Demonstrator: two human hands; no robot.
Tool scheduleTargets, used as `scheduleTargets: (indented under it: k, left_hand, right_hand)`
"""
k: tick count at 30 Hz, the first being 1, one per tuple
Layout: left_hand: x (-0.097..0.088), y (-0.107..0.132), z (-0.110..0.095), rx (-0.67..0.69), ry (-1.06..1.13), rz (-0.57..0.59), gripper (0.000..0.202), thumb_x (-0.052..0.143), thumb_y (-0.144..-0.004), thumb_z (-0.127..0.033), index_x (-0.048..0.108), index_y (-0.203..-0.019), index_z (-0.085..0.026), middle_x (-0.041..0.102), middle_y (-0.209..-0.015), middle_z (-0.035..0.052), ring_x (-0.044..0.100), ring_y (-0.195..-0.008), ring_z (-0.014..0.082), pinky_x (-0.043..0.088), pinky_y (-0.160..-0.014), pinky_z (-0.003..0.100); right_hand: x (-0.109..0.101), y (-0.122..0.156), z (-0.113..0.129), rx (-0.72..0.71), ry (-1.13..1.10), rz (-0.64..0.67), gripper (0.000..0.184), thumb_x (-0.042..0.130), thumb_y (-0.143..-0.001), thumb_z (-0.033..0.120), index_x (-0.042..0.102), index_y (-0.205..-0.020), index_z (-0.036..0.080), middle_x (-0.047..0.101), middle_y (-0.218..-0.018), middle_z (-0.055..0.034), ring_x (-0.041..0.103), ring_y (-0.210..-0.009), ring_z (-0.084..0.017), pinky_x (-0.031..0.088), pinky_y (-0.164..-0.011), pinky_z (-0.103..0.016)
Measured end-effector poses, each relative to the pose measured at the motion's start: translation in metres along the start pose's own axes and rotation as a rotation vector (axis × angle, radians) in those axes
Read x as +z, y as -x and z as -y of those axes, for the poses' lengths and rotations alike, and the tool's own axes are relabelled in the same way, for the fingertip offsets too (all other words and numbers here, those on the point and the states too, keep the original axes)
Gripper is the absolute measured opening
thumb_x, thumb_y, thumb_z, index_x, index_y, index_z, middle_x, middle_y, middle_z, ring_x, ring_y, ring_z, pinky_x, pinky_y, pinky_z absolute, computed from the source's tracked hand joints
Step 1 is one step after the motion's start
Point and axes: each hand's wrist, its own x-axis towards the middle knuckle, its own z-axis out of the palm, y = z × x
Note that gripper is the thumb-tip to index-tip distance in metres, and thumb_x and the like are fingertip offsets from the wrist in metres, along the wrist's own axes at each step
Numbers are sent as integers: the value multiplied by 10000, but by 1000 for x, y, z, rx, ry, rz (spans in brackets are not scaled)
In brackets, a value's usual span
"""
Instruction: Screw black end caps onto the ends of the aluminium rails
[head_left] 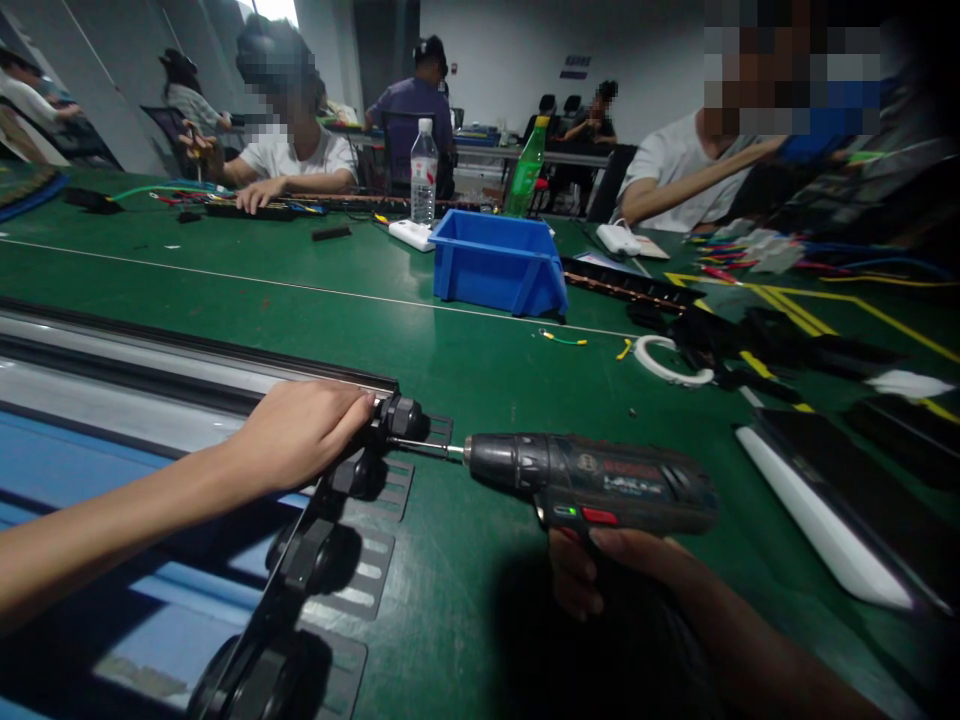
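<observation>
My right hand point(645, 560) is wrapped round the handle of a black Bosch cordless drill point(592, 475), held level, a small green light glowing above its trigger. The drill's long thin bit point(427, 447) points left, its tip reaching the end plate of a long metal housing point(150, 400) beside the top cable gland point(401, 415). My left hand point(300, 435) has its fingers curled over that end of the housing, fingertips partly hidden. Several black cable glands point(307, 555) line the end plate, with flat slotted tabs point(367, 570) sticking out. Any screw at the bit's tip is too small to tell.
Ahead stands a blue bin point(499, 265), with a clear bottle point(424, 175) and a green bottle point(527, 168) behind it. A white-edged device point(832, 530) lies at right, near a white ring point(671, 360) and loose wires. Across the green table, people work.
</observation>
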Motion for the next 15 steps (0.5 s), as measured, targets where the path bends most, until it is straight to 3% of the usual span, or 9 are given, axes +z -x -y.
scheduleTargets:
  k: [6, 15]
  left_hand:
    - [0, 0, -1, -13, 3, -1, 541, 200, -1067, -446, 652, -888, -209, 732, -946, 75, 676, -862, 257, 406, -740, 357]
    - [0, 1, 0, 2, 6, -13, 550, 197, -1071, -453, 652, -882, -208, 733, -947, 69, 673, -842, 247, 403, -731, 350]
  right_hand:
    - [13, 10, 5, 27, 4, -156, 347, 751, -823, 487, 685, -886, 153, 626, -831, -56, 613, -752, -195, 496, -752, -364]
    - [15, 11, 11, 92, 56, -167, 376, 715, -834, 511, 679, -909, 144, 638, -808, -65, 626, -791, -213, 497, -813, -377]
